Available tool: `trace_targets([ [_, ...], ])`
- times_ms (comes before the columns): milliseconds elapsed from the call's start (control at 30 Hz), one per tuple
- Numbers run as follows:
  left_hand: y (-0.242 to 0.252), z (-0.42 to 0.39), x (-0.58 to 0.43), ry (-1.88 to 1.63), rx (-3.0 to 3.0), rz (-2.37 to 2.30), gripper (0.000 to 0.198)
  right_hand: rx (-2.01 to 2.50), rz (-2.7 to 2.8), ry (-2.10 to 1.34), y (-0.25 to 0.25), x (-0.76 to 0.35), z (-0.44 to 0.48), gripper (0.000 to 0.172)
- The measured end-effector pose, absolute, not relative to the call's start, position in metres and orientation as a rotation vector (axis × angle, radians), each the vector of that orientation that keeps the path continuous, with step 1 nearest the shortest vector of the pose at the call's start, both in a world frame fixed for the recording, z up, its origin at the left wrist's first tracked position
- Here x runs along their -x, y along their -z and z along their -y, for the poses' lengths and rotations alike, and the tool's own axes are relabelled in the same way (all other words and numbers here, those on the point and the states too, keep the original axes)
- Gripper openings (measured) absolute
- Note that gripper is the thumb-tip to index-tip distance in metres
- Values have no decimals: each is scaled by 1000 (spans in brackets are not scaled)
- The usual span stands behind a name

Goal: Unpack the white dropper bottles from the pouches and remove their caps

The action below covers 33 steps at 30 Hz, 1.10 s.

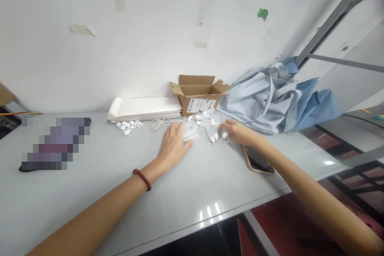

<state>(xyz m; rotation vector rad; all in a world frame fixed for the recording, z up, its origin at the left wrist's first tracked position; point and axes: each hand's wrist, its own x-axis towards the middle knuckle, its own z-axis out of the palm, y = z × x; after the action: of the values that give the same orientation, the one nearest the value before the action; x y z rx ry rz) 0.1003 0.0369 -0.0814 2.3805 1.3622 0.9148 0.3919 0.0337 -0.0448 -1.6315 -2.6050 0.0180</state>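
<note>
Two hands work on the counter (180, 196) just in front of the cardboard box (196, 93): the left hand (173, 146) lies flat and released, fingertips touching the clear bottles (191, 133) scattered before the box, while the right hand (237, 132) pinches a white piece (224, 133), with caps (129, 126) left of the box.

Cannot make out the dark flat thing (55, 144) on the table (120, 192), blocked out in blur. Cannot read the label (201, 105) on the cardboard box (196, 88), nor see inside. Cannot tell the small white pieces (207, 122) apart, some hidden under the left hand (174, 144); nor whether the right hand (237, 131) pinches any. Can see only part of the phone (258, 163), under the right forearm
</note>
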Motion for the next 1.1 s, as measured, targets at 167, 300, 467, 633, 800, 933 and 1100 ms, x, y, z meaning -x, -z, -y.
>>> trace_targets([
  [167, 81, -37, -101, -886, -2403, -1377, 63, 1473, 2681, 92, 43, -386, -20, 40],
  [300, 81, -37, -101, -906, -2393, -1379, 63, 1386, 2724, 412, 40, -376, -20, 47],
  [467, 82, -37, -100, -959, -2402, -1357, 63, 1232, 2864, 591, 35, -360, -31, 59],
  [633, 83, -37, -100, -938, -2397, -1374, 63, 1171, 2918, 624, 30, -349, -38, 40],
  [800, 80, -36, -101, -900, -2371, -1380, 62, 1023, 3079, 538, 29, -354, -47, 25],
  [933, 80, -37, -101, -914, -2381, -1371, 61, 1170, 2910, 454, 28, -358, -47, 16],
  [1100, 80, -37, -101, -923, -2396, -1358, 62, 1497, 2464, 244, 17, -332, -49, 12],
])
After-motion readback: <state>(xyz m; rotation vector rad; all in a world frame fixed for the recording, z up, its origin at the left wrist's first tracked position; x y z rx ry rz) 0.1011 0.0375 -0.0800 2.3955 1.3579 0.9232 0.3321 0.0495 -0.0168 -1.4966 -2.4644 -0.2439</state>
